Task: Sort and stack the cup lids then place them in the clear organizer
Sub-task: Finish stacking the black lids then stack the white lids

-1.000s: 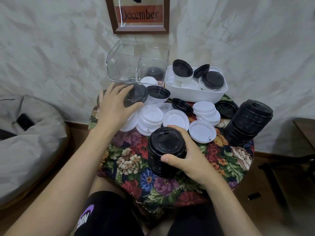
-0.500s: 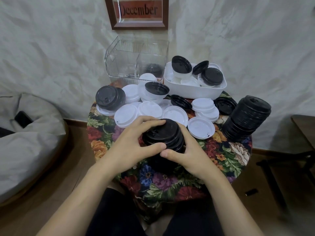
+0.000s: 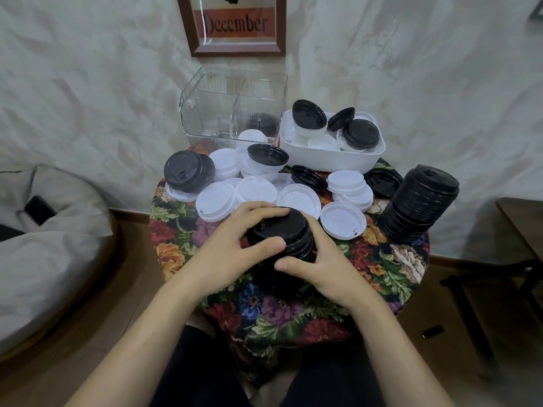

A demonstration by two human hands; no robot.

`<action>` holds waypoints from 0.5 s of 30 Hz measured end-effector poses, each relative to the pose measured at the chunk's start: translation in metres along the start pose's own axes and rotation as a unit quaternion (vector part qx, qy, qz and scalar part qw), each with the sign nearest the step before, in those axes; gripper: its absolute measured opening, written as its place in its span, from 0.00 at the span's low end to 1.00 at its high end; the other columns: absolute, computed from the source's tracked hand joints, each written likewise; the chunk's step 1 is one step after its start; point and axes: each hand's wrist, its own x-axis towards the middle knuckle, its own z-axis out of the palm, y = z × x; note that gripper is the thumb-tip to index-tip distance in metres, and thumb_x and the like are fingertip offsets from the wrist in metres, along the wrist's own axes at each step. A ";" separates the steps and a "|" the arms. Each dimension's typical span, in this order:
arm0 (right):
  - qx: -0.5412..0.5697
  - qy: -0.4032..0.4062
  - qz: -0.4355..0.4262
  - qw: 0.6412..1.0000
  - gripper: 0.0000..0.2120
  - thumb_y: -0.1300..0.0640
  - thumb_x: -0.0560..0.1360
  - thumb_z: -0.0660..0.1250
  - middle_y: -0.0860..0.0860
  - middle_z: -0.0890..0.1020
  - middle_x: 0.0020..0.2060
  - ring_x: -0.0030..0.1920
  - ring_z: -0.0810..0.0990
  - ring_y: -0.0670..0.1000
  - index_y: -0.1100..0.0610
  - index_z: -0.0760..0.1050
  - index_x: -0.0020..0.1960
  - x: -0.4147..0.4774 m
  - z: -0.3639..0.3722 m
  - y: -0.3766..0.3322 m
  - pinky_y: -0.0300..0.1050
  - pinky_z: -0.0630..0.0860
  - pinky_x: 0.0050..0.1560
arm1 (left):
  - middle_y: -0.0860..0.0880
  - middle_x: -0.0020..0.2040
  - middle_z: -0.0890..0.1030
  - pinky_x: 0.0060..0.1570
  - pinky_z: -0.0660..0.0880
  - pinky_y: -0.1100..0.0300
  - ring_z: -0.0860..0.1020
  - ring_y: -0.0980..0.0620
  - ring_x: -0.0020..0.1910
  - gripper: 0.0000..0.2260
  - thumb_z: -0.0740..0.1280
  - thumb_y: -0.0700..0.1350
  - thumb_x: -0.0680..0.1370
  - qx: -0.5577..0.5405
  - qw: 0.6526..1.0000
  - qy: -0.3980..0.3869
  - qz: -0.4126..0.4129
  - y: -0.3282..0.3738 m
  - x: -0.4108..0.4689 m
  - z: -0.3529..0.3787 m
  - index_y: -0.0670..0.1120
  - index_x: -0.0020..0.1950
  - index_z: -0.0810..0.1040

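A stack of black cup lids point(image 3: 286, 235) stands at the middle front of the round table. My left hand point(image 3: 232, 245) grips its top lids from the left, fingers over the top and thumb on the side. My right hand point(image 3: 320, 265) holds the stack from the right, thumb across the front. A taller stack of black lids point(image 3: 420, 204) leans at the right. Loose white lids point(image 3: 299, 198) and a few black lids point(image 3: 188, 171) lie behind. The clear organizer point(image 3: 235, 110) stands at the back, with some black lids in its right compartment.
A white bin point(image 3: 332, 155) with mixed black and white lids sits right of the organizer. The floral tablecloth point(image 3: 382, 259) covers the small round table. A grey beanbag point(image 3: 44, 245) lies at the left, a dark wooden table point(image 3: 523, 221) at the right.
My left hand came back from the lids at the back left and closed on the top of the front black stack. My right hand stayed on the stack.
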 end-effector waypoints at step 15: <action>0.027 -0.032 -0.008 0.999 0.46 0.28 0.68 0.73 0.36 0.74 0.71 0.73 0.71 0.40 0.41 0.59 0.80 -0.003 -0.004 0.000 0.41 0.70 0.73 | 0.57 0.68 0.80 0.66 0.74 0.63 0.77 0.56 0.69 0.33 0.76 0.55 0.72 -0.114 0.993 -0.013 -0.037 -0.009 0.002 0.008 0.56 0.75 0.71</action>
